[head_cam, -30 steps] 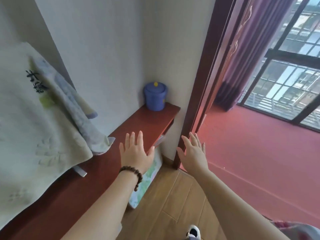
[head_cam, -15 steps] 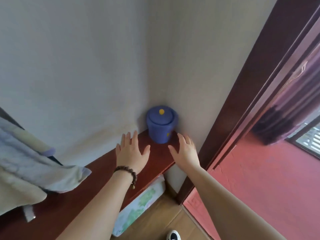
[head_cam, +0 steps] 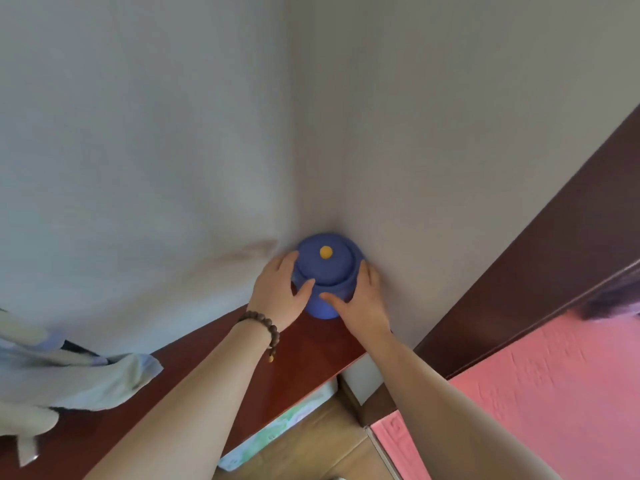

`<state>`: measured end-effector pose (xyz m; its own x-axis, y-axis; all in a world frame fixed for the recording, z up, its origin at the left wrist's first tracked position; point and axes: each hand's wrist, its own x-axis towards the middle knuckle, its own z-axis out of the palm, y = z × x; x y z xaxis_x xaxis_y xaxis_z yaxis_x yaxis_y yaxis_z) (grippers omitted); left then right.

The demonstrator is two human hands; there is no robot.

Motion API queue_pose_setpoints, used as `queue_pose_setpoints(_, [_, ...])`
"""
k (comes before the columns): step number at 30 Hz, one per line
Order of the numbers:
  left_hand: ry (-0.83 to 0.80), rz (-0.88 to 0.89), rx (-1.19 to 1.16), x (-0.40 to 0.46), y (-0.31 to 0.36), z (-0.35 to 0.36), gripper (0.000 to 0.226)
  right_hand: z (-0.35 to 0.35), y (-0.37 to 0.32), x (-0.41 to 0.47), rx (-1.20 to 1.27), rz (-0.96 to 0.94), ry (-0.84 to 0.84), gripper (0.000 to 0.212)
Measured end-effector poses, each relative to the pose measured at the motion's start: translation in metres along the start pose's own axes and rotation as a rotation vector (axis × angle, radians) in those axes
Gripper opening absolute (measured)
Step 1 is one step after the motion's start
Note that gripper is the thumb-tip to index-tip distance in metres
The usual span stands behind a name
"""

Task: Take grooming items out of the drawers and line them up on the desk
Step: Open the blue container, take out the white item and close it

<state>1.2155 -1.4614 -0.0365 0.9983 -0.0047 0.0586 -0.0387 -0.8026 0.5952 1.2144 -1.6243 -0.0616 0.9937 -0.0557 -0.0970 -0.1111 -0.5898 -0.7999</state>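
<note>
A round blue container [head_cam: 325,271] with a lid and a small yellow knob stands in the wall corner at the far end of the dark red wooden desk [head_cam: 194,382]. My left hand [head_cam: 282,294], with a bead bracelet on its wrist, clasps the container's left side. My right hand [head_cam: 362,299] clasps its right side, thumb across the front. Both sets of fingers wrap round its body. No drawers or grooming items are in view.
Pale cloths [head_cam: 69,375] lie draped over the desk's left part. A dark wooden door frame [head_cam: 540,251] runs along the right, with red floor [head_cam: 554,386] beyond it. A patterned flat item [head_cam: 277,434] leans under the desk edge above wood flooring.
Both hands moved forward from flat over the desk and closed round the blue container. My view moved closer to the corner and tilted up the wall.
</note>
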Motion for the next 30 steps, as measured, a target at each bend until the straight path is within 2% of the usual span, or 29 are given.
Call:
queue_pose_setpoints(4, [-0.043,0.025,-0.007,0.03,0.01,0.011,0.058,0.0,0.003,0.011,0.061,-0.003,-0.007,0.102])
queue_pose_setpoints(11, [0.012,0.062,0.01,0.057,0.009,0.029,0.045,0.001,0.007,0.017,0.121,-0.029,0.013,0.101])
queue_pose_setpoints(15, [0.063,0.056,-0.022,0.06,0.01,0.035,0.031,0.003,0.009,0.017,0.127,-0.037,0.017,0.101])
queue_pose_setpoints(20, [0.155,0.065,-0.107,0.05,0.013,0.021,0.031,0.003,0.01,0.017,0.086,-0.062,0.03,0.1])
queue_pose_setpoints(23, [0.263,0.05,-0.15,0.026,0.004,0.0,0.029,0.004,0.01,0.017,0.064,-0.061,0.027,0.1])
queue_pose_setpoints(27, [0.42,-0.051,-0.131,-0.022,-0.032,-0.018,0.026,0.004,0.011,0.017,0.035,-0.05,0.014,0.104])
queue_pose_setpoints(30, [0.385,-0.206,-0.076,-0.052,-0.069,-0.012,0.024,0.005,0.011,0.017,0.02,-0.043,0.019,0.106])
